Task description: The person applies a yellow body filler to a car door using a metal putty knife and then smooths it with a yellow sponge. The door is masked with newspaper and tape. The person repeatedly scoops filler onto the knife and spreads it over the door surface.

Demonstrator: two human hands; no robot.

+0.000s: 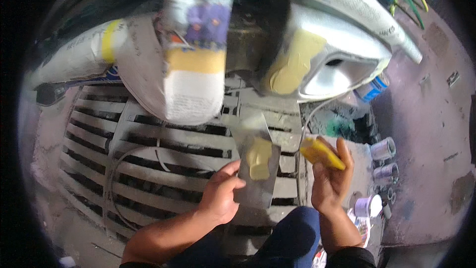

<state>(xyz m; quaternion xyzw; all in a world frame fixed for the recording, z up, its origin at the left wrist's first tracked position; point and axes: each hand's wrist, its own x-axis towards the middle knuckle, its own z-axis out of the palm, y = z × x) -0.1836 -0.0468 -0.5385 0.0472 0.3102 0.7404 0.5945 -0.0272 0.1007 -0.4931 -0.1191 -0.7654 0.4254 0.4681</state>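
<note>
My left hand (219, 193) grips the left edge of a grey rectangular plate (258, 193), which carries a smear of pale yellow paste (258, 159). Just right of it, my right hand (331, 183) holds a yellow spreader (323, 153), raised clear of the plate. Above both hands at the upper right is a grey-white body panel (364, 50) with a broad patch of pale yellow paste (295, 59) and a recessed opening. A paper-covered vertical piece (193, 89) hangs above my left hand.
Paper-wrapped curved rails (74, 54) span the top. Below lie a slatted grate (109, 134) and a hose (134, 152). To the right stand a blue can (369, 89), metal cans (383, 151) and a white tub (368, 206) beside a pinkish floor (429, 139). Green hoses (411, 2) hang top right.
</note>
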